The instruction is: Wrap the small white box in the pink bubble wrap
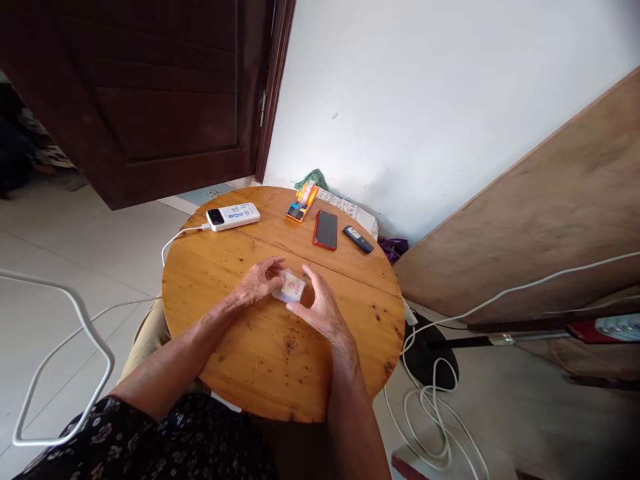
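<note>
A small white packet (293, 288) with red print, partly in what looks like clear wrap, is at the middle of the round wooden table. My left hand (259, 281) grips its left side, the thumb lying against it and the fingers curled behind. On the other side, my right hand (323, 307) is open, with thumb and index finger spread around the packet's right end. The right thumb tip is close to the lower edge; whether it touches I cannot tell.
Along the far side of the table (280, 380) lie a white device with a plugged cable (235, 217), an orange tape dispenser (303, 201), a red-edged phone (326, 230) and a dark blue handheld device (358, 239). White cable (440, 427) coils on the floor at right.
</note>
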A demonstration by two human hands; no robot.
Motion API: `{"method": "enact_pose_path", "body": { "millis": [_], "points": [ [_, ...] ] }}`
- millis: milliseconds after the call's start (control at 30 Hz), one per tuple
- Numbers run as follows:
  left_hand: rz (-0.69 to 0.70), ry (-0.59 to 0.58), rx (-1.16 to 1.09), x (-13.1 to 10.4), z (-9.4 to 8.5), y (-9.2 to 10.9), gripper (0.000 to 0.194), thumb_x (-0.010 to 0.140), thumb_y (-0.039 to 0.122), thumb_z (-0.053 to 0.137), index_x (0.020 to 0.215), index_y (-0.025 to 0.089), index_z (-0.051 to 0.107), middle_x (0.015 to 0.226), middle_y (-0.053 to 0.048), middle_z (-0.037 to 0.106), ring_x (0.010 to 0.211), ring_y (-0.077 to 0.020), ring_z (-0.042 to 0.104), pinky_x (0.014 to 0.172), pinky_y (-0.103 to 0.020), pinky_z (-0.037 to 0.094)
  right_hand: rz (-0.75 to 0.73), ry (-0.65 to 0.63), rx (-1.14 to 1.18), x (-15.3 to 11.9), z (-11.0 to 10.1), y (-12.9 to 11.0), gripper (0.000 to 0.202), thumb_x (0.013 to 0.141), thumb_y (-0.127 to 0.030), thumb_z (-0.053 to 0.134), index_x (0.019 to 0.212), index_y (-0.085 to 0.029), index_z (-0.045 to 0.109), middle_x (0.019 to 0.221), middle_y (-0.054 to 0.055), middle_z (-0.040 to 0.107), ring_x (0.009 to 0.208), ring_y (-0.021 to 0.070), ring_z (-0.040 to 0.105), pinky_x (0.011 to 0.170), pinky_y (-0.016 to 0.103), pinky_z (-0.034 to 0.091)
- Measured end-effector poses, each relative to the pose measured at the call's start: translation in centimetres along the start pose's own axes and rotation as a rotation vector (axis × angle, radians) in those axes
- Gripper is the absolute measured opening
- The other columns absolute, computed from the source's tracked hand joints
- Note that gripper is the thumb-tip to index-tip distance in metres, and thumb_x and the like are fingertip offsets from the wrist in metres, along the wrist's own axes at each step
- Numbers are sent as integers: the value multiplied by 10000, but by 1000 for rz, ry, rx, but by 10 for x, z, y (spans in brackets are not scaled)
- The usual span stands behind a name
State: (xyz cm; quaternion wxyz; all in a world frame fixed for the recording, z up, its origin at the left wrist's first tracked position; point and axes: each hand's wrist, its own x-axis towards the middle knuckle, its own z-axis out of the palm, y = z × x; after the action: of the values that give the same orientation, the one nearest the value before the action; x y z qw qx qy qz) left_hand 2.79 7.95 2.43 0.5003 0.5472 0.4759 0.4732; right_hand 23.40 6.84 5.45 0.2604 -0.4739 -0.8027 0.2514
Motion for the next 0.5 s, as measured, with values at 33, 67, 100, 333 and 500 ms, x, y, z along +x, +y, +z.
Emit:
{"method": "enact_pose_path", "body": {
  "millis": [33, 67, 100, 333, 500],
  "points": [
    [-1, 15, 50, -1, -4, 1, 591, 688, 291, 663, 1252, 130, 588, 1065, -88, 660, 857, -184, 617, 775, -320, 519, 21, -18, -2, 0, 1, 1, 851, 700, -285, 746, 1459, -275, 362, 1466, 105, 470, 1321, 315, 457, 1090, 552, 347],
    [-9, 19, 95, -1, -7, 1, 576, 682, 273, 651, 1236, 124, 600, 1040, -81, 664, 815, -172, 609, 756, -311, 517, 38, -29, -2, 0, 1, 1, 858, 695, -278, 748, 1461, -277, 361, 1461, 104, 475, 1316, 316, 461, 1088, 553, 347],
    [-21, 10, 130, -2, -10, 2, 567, 680, 261, 638, 1229, 118, 606, 1013, -73, 666, 771, -159, 597, 730, -301, 512, 48, -36, -2, 0, 2, 2, 859, 693, -272, 747, 1462, -276, 363, 1451, 104, 487, 1308, 315, 468, 1086, 551, 348],
    [-26, -93, 190, -3, -6, 4, 517, 693, 236, 600, 1197, 130, 631, 898, -45, 674, 715, -150, 591, 680, -272, 495, 17, 38, -42, 1, 8, 6, 729, 726, -230, 692, 1413, -259, 449, 1253, 91, 644, 1154, 288, 594, 1029, 500, 415],
    [-11, -34, 69, 2, -4, 2, 525, 718, 309, 619, 1208, 119, 608, 1004, -74, 667, 740, -147, 615, 698, -276, 509, 12, 133, -28, 4, 14, 10, 740, 725, -223, 679, 1423, -246, 433, 1292, 108, 629, 1164, 300, 592, 1021, 500, 431]
  ]
}}
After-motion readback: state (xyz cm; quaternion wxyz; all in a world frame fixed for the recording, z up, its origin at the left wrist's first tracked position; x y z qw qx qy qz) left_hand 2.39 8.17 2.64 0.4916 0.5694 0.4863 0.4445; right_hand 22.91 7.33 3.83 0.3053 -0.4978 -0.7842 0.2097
